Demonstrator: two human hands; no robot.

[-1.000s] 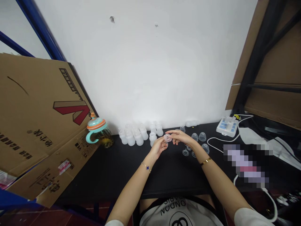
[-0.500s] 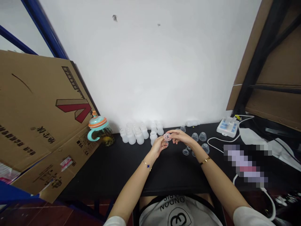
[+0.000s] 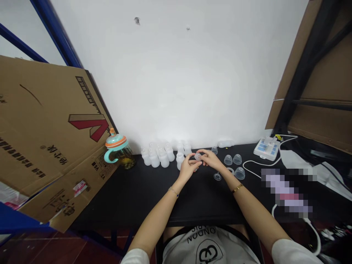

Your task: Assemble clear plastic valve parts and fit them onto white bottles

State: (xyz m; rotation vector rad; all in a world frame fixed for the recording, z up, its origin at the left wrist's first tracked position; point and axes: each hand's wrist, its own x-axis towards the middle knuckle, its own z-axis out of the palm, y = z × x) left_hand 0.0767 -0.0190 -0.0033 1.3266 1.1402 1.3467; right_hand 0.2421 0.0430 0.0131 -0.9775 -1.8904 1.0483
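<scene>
Between my two hands is a small translucent bottle collar (image 3: 197, 156), probably with a nipple in it, though fingers cover much of it. My left hand (image 3: 188, 168) grips it from the left, fingers curled. On the other side, the fingertips of my right hand (image 3: 210, 160) pinch it. Just left of my left hand stands an open-necked white baby bottle (image 3: 179, 160). A clear silicone nipple (image 3: 217, 176) lies below my right hand. To the right sit several clear domed caps (image 3: 228, 159), and a clear ring (image 3: 231, 171) is partly hidden by my right wrist.
Several white baby bottles with nipples (image 3: 155, 158) are grouped on the black table (image 3: 154, 194). Further left are a teapot (image 3: 118, 148) and a large carton (image 3: 55, 128). A power strip (image 3: 266, 148) with a white cable lies right, near a blurred-out object (image 3: 286, 192).
The collar has been tilted in my fingers and sits slightly higher and to the right. My left hand has turned, with its fingers reaching further towards my right hand. The view has shifted slightly.
</scene>
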